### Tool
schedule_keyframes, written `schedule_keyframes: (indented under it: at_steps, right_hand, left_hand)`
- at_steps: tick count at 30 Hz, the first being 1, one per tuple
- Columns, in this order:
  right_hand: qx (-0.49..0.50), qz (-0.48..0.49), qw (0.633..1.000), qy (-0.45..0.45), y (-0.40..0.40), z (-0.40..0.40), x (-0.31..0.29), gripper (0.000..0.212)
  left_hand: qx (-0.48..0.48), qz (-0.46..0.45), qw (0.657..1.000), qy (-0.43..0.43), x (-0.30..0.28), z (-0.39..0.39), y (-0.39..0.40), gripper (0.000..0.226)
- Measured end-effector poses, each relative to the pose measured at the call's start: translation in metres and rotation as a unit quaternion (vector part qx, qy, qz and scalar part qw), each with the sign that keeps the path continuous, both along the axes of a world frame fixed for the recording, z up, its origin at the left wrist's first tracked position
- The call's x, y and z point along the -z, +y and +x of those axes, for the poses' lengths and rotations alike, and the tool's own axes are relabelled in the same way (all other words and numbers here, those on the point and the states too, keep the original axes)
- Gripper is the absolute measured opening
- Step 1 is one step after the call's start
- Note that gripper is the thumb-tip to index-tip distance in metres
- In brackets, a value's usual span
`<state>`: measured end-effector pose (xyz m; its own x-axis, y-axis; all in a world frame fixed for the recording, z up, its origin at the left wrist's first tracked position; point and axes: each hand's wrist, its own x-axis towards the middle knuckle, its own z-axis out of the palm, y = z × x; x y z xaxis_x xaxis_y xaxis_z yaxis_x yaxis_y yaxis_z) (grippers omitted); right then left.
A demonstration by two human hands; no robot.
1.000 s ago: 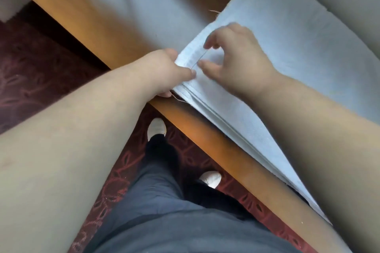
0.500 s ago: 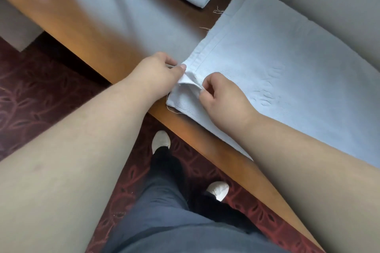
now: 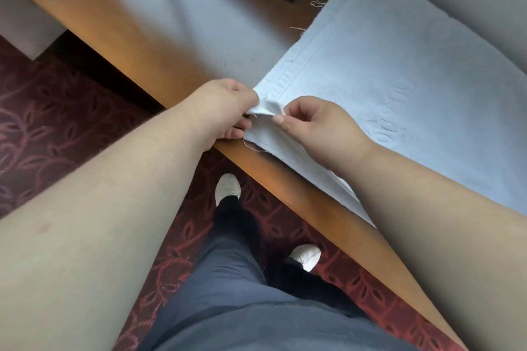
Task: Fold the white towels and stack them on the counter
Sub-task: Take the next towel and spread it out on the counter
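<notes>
Both hands, left hand point(image 3: 225, 107) and right hand point(image 3: 316, 122), pinch the near corner of the flat white woven towel point(image 3: 399, 88) on the wooden tabletop point(image 3: 176, 37), apparently to separate its top layer for folding.

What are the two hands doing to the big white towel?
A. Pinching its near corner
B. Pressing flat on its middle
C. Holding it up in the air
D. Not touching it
A: the left hand and right hand both pinch the raised near corner of the white towel, which otherwise lies on the counter.
</notes>
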<state>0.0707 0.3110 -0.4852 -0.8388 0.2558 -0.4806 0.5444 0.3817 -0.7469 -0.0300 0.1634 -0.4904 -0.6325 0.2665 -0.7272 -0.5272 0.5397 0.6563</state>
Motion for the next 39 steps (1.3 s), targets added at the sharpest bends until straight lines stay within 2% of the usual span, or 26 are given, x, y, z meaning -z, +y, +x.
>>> schedule_keyframes:
  at_steps: [3, 6, 8, 11, 14, 18, 19, 20, 22, 23, 25, 27, 29, 31, 33, 35, 37, 39]
  right_hand:
    - [0.083, -0.054, 0.995, 0.000, 0.005, -0.002, -0.003, 0.025]
    - [0.112, -0.002, 0.990, 0.081, -0.006, -0.006, -0.006, 0.025]
    - [0.062, 0.038, 0.989, 0.130, -0.018, -0.007, -0.008, 0.021]
    - [-0.017, 0.105, 0.985, 0.135, -0.030, -0.008, -0.007, 0.016]
    - [-0.077, 0.155, 0.970, 0.170, -0.032, -0.003, -0.003, 0.016]
    - [-0.173, 0.175, 0.962, 0.119, -0.030, -0.002, 0.007, 0.011]
    - [-0.183, 0.177, 0.962, 0.103, -0.028, -0.004, 0.009, 0.012]
    - [-0.187, 0.179, 0.962, 0.092, -0.027, -0.007, 0.010, 0.014]
    - [-0.196, 0.187, 0.959, 0.083, -0.027, -0.011, 0.011, 0.019]
    - [-0.200, 0.189, 0.958, 0.081, -0.027, -0.012, 0.011, 0.020]
    - [-0.205, 0.159, 0.964, 0.065, -0.025, -0.015, 0.006, 0.021]
    - [-0.196, 0.077, 0.977, 0.024, -0.011, -0.026, -0.005, 0.023]
    - [-0.123, 0.018, 0.992, 0.012, 0.019, -0.047, -0.017, 0.023]
    - [0.004, 0.064, 0.997, 0.034, 0.061, -0.072, -0.024, 0.021]
    - [0.096, 0.153, 0.983, 0.036, 0.104, -0.100, -0.026, 0.020]
    - [0.174, 0.201, 0.963, 0.032, 0.139, -0.128, -0.020, 0.019]
    - [0.202, 0.261, 0.944, -0.001, 0.164, -0.154, -0.011, 0.025]
    - [0.166, 0.312, 0.933, -0.059, 0.178, -0.174, -0.001, 0.036]
  left_hand:
    - [0.013, 0.007, 1.000, 0.006, 0.003, 0.001, -0.002, 0.004]
    - [0.040, 0.015, 0.999, -0.007, 0.004, 0.002, -0.002, 0.004]
    - [0.068, 0.026, 0.997, -0.008, 0.006, 0.002, -0.002, 0.006]
    - [0.093, 0.041, 0.995, -0.012, 0.006, 0.000, -0.005, 0.006]
    - [0.135, 0.037, 0.990, -0.026, 0.006, -0.004, -0.005, 0.018]
    - [0.203, -0.003, 0.976, -0.074, -0.007, -0.017, -0.011, 0.015]
    - [0.220, -0.032, 0.973, -0.053, -0.013, -0.025, -0.013, 0.014]
    - [0.225, -0.072, 0.972, 0.006, -0.019, -0.035, -0.013, 0.014]
    - [0.202, -0.142, 0.952, 0.181, -0.029, -0.055, 0.000, 0.013]
    - [0.191, -0.145, 0.939, 0.246, -0.033, -0.064, 0.016, 0.012]
    - [0.204, -0.103, 0.931, 0.283, -0.034, -0.076, 0.058, 0.012]
    - [0.253, -0.065, 0.921, 0.288, -0.023, -0.087, 0.106, 0.022]
    - [0.280, -0.049, 0.908, 0.307, -0.007, -0.099, 0.149, 0.034]
    - [0.290, -0.067, 0.891, 0.342, 0.007, -0.114, 0.183, 0.038]
    - [0.291, -0.070, 0.887, 0.351, 0.014, -0.126, 0.204, 0.042]
    - [0.292, -0.047, 0.887, 0.354, 0.021, -0.135, 0.213, 0.043]
    - [0.304, -0.036, 0.868, 0.391, 0.028, -0.141, 0.211, 0.038]
    - [0.328, -0.066, 0.823, 0.459, 0.033, -0.142, 0.207, 0.027]
